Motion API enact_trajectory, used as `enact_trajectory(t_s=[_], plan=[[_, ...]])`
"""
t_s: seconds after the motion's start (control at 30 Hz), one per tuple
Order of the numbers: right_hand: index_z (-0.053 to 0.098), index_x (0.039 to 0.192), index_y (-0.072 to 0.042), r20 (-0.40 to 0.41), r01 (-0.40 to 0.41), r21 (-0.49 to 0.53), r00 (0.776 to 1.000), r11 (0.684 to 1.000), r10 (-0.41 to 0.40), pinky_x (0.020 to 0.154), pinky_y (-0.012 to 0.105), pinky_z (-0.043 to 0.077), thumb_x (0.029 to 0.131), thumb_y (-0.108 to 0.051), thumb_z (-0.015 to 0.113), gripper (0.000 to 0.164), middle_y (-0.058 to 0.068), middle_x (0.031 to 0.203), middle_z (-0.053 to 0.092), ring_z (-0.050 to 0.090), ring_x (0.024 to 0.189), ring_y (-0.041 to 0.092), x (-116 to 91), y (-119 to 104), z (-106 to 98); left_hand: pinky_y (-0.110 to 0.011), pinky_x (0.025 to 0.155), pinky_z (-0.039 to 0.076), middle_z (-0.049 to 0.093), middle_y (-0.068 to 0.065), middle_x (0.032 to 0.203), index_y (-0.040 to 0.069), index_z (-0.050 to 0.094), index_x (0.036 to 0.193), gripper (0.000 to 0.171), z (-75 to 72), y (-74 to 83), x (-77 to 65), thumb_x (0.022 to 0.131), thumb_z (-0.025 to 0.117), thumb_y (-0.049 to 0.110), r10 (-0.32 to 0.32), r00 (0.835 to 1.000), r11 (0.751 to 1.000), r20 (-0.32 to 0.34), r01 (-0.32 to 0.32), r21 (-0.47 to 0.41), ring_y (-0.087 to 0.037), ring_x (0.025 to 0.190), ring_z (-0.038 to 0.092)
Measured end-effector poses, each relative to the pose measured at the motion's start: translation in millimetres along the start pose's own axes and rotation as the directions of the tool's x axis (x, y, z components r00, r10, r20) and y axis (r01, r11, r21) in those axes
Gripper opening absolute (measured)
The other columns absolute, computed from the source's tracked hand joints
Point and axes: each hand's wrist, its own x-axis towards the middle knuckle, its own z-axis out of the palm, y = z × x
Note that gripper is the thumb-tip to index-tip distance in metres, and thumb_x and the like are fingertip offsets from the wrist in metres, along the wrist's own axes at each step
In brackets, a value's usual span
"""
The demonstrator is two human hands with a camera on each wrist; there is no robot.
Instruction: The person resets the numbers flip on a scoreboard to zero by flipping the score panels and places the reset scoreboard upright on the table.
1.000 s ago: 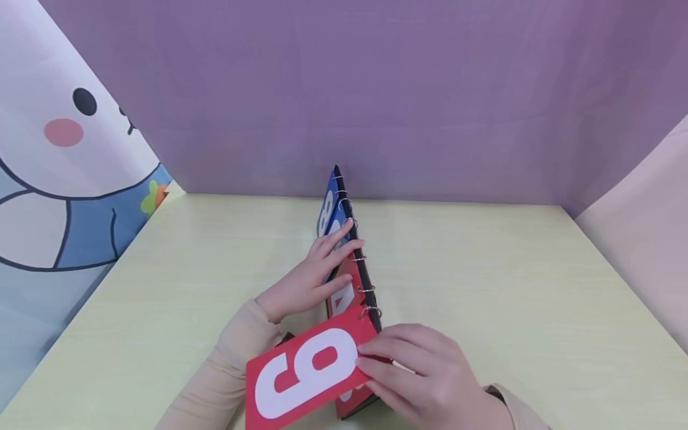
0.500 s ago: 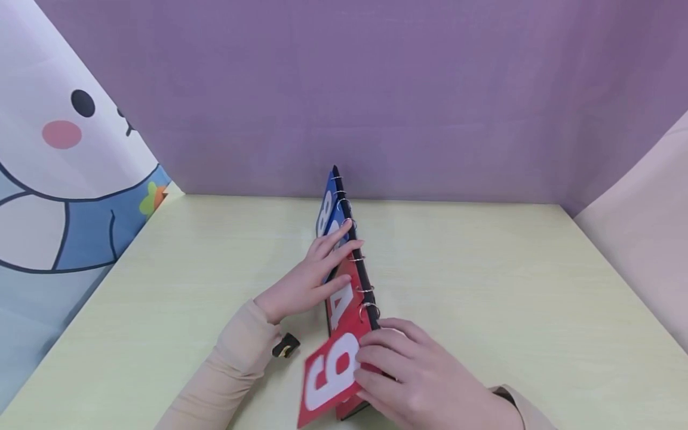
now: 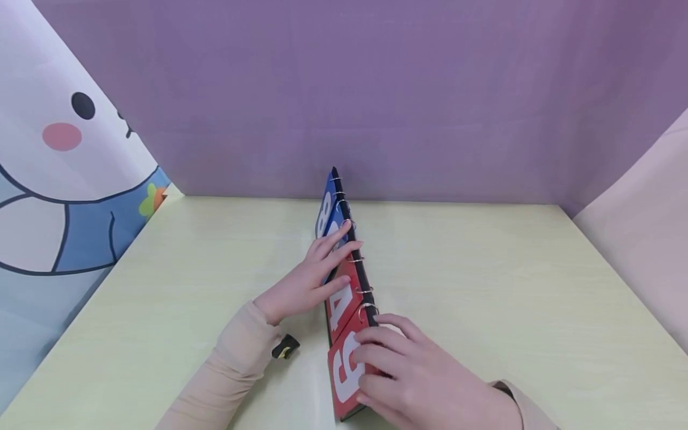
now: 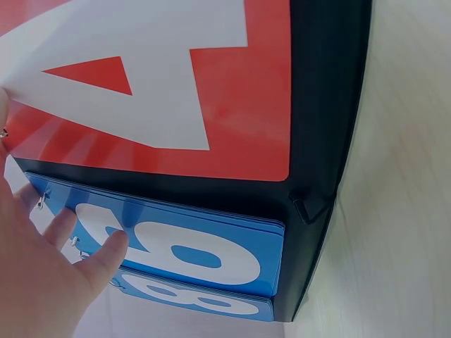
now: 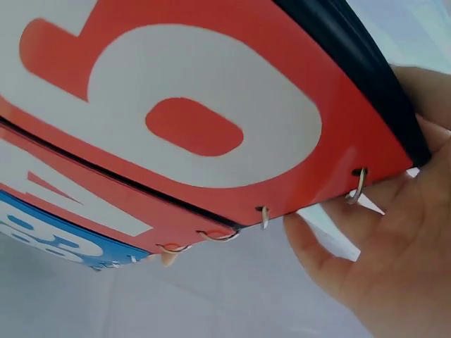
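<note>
A flip scoreboard (image 3: 344,286) stands on its long side, with a ring-bound top edge and red and blue number cards facing left. My left hand (image 3: 303,283) rests on it with fingers spread, fingertips near the rings. In the left wrist view, those fingers lie by the blue cards (image 4: 190,246), below a red 4 card (image 4: 243,113). At the near end, my right hand (image 3: 424,370) holds the board's top corner, fingers curled at the edge beside the red 9 card (image 3: 346,370). In the right wrist view, part of this hand passes behind the board's black frame (image 5: 352,49).
A pale wood-look table (image 3: 484,269) bears the scoreboard. Behind stands a purple cloth backdrop (image 3: 344,101). A cartoon-printed cloth (image 3: 59,167) hangs on the left. Beside the left sleeve (image 3: 231,358) sits a small black object (image 3: 285,346) with a yellowish part.
The red 9 card, lifted out from the board a second ago, has swung down and lies against the board. My right hand has shifted slightly up; my left hand has stayed in place.
</note>
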Motion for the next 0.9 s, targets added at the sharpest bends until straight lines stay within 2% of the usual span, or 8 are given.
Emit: enact_trajectory(t_s=[0.1, 0.17, 0.3, 0.4, 0.5, 0.67, 0.77, 0.9], plan=[[0.068, 0.098, -0.019, -0.121, 0.027, 0.153, 0.993, 0.988, -0.009, 0.096, 0.037, 0.043, 0.091, -0.032, 0.062, 0.015, 0.001, 0.11, 0.062, 0.054, 0.109, 0.018, -3, 12, -2, -0.055, 0.098, 0.044, -0.002, 0.005, 0.16, 0.026, 0.029, 0.148, 0.057, -0.4, 0.2, 0.0, 0.096, 0.054, 0.028, 0.005, 1.0, 1.0, 0.0, -0.005, 0.009, -0.028, 0.141, 0.013], [0.066, 0.105, -0.014, -0.206, 0.03, 0.274, 0.978, 0.961, 0.028, 0.096, 0.032, 0.044, 0.095, -0.029, 0.057, 0.02, 0.006, 0.112, 0.061, 0.055, 0.107, 0.019, -6, 23, -5, -0.055, 0.099, 0.043, -0.002, 0.006, 0.16, 0.026, 0.029, 0.148, 0.058, -0.7, 0.3, 0.2, 0.096, 0.054, 0.029, 0.005, 1.0, 1.0, 0.001, -0.005, 0.013, -0.028, 0.14, 0.013], [0.067, 0.103, -0.01, -0.246, -0.077, 0.487, 0.944, 0.87, 0.221, 0.093, 0.025, 0.047, 0.093, -0.013, 0.059, 0.013, 0.008, 0.108, 0.063, 0.058, 0.103, 0.016, -14, 46, -9, -0.055, 0.098, 0.044, -0.002, 0.005, 0.16, 0.026, 0.029, 0.148, 0.058, -0.9, 1.1, 0.5, 0.096, 0.054, 0.03, -0.003, 1.0, 1.0, 0.004, 0.003, 0.014, -0.028, 0.141, 0.013], [0.067, 0.101, -0.011, -0.146, -0.219, 0.586, 0.919, 0.78, 0.367, 0.089, 0.024, 0.049, 0.089, 0.0, 0.06, 0.018, 0.005, 0.103, 0.066, 0.06, 0.1, 0.012, -18, 61, -7, -0.054, 0.098, 0.044, -0.001, 0.004, 0.16, 0.026, 0.029, 0.148, 0.058, -0.9, 1.7, 0.5, 0.096, 0.054, 0.03, -0.007, 1.0, 1.0, 0.005, 0.007, 0.015, -0.029, 0.141, 0.012], [0.068, 0.102, -0.015, 0.02, -0.369, 0.62, 0.89, 0.692, 0.456, 0.088, 0.025, 0.05, 0.088, 0.0, 0.061, 0.021, 0.0, 0.101, 0.067, 0.06, 0.097, 0.009, -20, 73, 1, -0.054, 0.098, 0.044, -0.001, 0.005, 0.16, 0.026, 0.029, 0.148, 0.058, -0.8, 1.5, -0.1, 0.096, 0.054, 0.03, -0.017, 1.0, 1.0, 0.007, 0.017, 0.009, -0.029, 0.141, 0.012], [0.068, 0.105, -0.015, 0.272, -0.544, 0.618, 0.825, 0.567, 0.495, 0.091, 0.03, 0.049, 0.089, -0.015, 0.065, 0.016, 0.0, 0.105, 0.068, 0.059, 0.099, 0.009, -20, 85, 15, -0.053, 0.098, 0.045, -0.002, 0.006, 0.16, 0.027, 0.028, 0.148, 0.059, -0.7, 1.2, -0.7, 0.096, 0.054, 0.03, -0.033, 0.999, 0.999, 0.01, 0.033, -0.003, -0.028, 0.141, 0.011], [0.066, 0.107, -0.013, 0.345, -0.579, 0.622, 0.807, 0.527, 0.479, 0.092, 0.033, 0.05, 0.087, -0.019, 0.068, 0.02, 0.001, 0.106, 0.067, 0.06, 0.1, 0.014, -20, 88, 22, -0.053, 0.098, 0.045, -0.003, 0.007, 0.16, 0.028, 0.028, 0.148, 0.059, -0.5, 0.9, -0.5, 0.096, 0.054, 0.031, -0.033, 0.999, 0.999, 0.01, 0.033, -0.01, -0.027, 0.141, 0.011], [0.063, 0.105, -0.01, 0.388, -0.582, 0.637, 0.808, 0.505, 0.442, 0.09, 0.037, 0.051, 0.086, -0.019, 0.069, 0.022, 0.002, 0.103, 0.065, 0.061, 0.098, 0.024, -21, 91, 29, -0.052, 0.097, 0.045, -0.003, 0.008, 0.16, 0.028, 0.028, 0.149, 0.059, -0.2, 0.2, -0.2, 0.096, 0.054, 0.031, -0.035, 0.999, 0.999, 0.011, 0.036, -0.019, -0.026, 0.141, 0.011]])
